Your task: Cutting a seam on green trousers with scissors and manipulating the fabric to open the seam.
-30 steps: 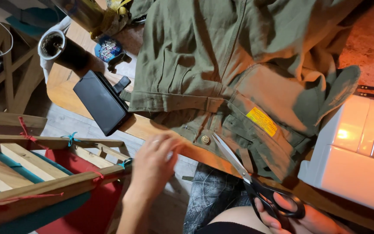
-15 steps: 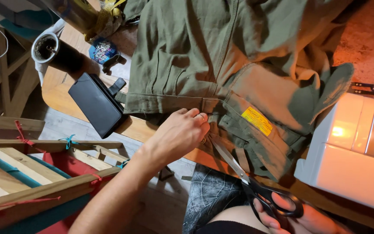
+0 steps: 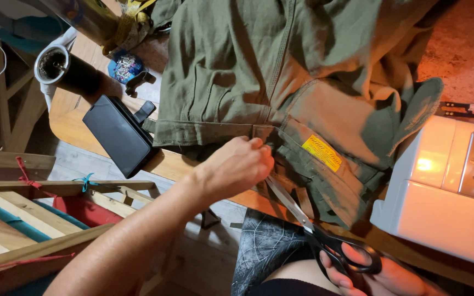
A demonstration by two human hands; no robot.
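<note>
— Head view first: what are the hands doing?
— The left hand [image 3: 240,164] is curled nearly closed, fingertips pinching the waistband edge of the olive-green garment [image 3: 281,77] at the near edge of the tabletop [image 3: 78,129]. The right hand [image 3: 377,274], low at the near right, has its fingers through the black handles of the scissors [image 3: 314,233] and grips them; the blades look nearly closed, with the tips hidden behind the left hand at the cloth.
— Where does the garment lie?
— Spread over the tabletop, from its near edge to the far side, just left of the white sewing machine [image 3: 445,192].
— Any containers?
— A dark cylindrical cup [image 3: 61,71] with a pale rim lies at the far left; its contents cannot be made out. Right of it, a small blue tub of pins [image 3: 124,66].
— Labels?
— A yellow rectangular label [image 3: 321,153] is sewn aslant on the garment, right of the left hand. A flat black case [image 3: 117,135] lies left of the waistband.
</note>
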